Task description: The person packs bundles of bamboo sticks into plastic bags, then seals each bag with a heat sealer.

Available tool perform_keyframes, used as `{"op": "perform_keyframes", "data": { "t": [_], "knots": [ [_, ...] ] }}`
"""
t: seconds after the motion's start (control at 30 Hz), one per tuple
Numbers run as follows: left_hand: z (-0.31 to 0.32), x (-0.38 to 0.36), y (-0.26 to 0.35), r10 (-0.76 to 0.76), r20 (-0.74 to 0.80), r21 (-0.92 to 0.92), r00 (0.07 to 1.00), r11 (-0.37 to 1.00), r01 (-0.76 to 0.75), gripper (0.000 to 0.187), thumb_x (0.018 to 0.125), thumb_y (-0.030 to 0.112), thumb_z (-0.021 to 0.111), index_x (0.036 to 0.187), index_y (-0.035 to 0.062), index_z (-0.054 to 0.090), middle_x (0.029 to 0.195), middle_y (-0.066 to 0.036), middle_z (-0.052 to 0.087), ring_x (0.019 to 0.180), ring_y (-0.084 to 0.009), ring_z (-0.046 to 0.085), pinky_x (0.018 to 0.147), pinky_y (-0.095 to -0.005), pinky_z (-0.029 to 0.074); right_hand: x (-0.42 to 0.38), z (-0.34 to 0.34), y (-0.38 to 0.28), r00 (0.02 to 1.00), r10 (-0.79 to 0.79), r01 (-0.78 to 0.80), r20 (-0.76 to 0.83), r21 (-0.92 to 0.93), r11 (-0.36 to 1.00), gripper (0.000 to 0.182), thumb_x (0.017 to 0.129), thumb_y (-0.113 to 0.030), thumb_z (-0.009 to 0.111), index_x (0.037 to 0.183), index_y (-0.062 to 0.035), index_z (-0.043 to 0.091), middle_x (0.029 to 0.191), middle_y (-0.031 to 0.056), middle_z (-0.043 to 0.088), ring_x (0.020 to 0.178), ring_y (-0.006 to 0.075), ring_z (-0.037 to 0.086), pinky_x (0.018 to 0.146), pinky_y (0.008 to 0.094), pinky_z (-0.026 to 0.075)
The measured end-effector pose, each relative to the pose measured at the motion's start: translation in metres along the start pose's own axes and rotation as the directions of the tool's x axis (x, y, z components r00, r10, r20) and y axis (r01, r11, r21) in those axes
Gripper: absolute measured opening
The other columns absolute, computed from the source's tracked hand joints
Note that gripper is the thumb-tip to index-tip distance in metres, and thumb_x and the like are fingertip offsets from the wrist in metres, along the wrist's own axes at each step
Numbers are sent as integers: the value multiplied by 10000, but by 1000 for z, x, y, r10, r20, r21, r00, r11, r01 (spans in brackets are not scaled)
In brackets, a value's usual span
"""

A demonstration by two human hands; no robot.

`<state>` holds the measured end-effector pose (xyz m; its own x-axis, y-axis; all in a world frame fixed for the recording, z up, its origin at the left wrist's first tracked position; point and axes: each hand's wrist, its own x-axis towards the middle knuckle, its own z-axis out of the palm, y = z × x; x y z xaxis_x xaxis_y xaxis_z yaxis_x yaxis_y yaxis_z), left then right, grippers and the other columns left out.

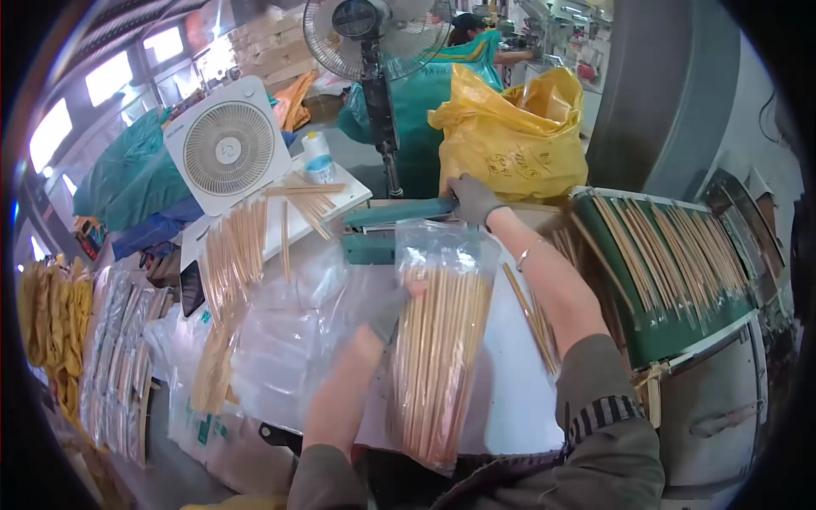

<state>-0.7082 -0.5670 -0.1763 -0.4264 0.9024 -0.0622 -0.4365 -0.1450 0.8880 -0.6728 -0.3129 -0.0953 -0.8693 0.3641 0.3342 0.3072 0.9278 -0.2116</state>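
Bag of wooden sticks [438, 357], its mouth at the green bag sealer [398, 212]: the upper left side is clasped by the left hand [384, 308], the sealer's arm by the right [474, 201]. Slippery film and stiff, moderately heavy contents suggest mid-bundle support.

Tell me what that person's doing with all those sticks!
The person's left hand, a bit blurry, is at the side of a clear bag full of long, thin sticks. The right hand is at the end of a green bar, just beyond the bag's top. More loose sticks are over on the left, and another bunch lies on a green board on the right.
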Motion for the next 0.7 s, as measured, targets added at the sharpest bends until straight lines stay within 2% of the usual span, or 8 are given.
{"op": "perform_keyframes", "data": {
  "t": [0.03,0.13,0.2,0.3,0.4,0.43,0.6,0.7],
  "knots": [
    [3,10,0,-96,-8,-63,995,993,95,430,761,180,615,1132,-5,500,957,-90,594,829,-187,607,727,-301,514,9,-13,-9,993,-104,106,-52,38,994,238,668,-269,700,779,-98,578,871,107,560,846,294,534,721,366,441],
    [20,23,17,155,-108,69,982,987,-148,386,769,197,609,1096,7,533,939,-79,607,819,-169,609,721,-288,513,11,-56,-51,929,-320,344,-186,115,932,244,673,-290,693,651,-85,564,733,92,569,771,286,542,676,373,433],
    [-11,53,9,57,-129,9,990,998,-56,366,777,210,597,1078,9,545,942,-89,615,819,-170,613,718,-289,515,-3,-66,-81,896,-356,398,-265,124,909,308,682,-318,689,568,-73,543,629,85,555,691,279,545,633,376,428],
    [-44,77,-2,-11,-100,-130,995,992,-2,334,778,224,609,1036,15,571,926,-80,617,784,-170,612,680,-285,515,4,-31,-43,981,-76,115,-176,226,967,379,702,-372,674,550,-50,545,559,106,535,560,288,522,555,370,419],
    [-63,99,-14,-29,-67,-201,997,979,15,334,773,244,622,1021,24,585,938,-69,613,798,-164,605,694,-278,505,8,20,2,949,-12,80,-315,205,975,423,721,-391,662,543,-26,547,536,135,527,485,297,488,492,373,390],
    [-66,104,-19,-20,-74,-191,997,982,6,335,776,248,619,1024,25,585,943,-66,611,811,-161,600,712,-276,500,6,29,9,973,121,-42,-198,365,930,431,729,-401,651,548,-23,552,528,157,522,484,317,488,480,387,376],
    [-26,72,11,110,-297,246,949,969,-36,324,815,251,576,1059,39,563,969,-45,593,873,-143,567,787,-270,473,13,53,31,925,98,39,-368,348,937,440,728,-413,640,520,-38,539,529,171,507,505,329,500,493,399,384],
    [-54,84,-12,115,-139,1,984,993,-116,348,885,300,474,1131,58,511,1047,-39,565,910,-143,560,806,-283,470,12,50,30,925,106,15,-365,314,949,456,736,-449,599,535,-42,554,548,176,509,551,357,510,518,430,383]
  ]
}}
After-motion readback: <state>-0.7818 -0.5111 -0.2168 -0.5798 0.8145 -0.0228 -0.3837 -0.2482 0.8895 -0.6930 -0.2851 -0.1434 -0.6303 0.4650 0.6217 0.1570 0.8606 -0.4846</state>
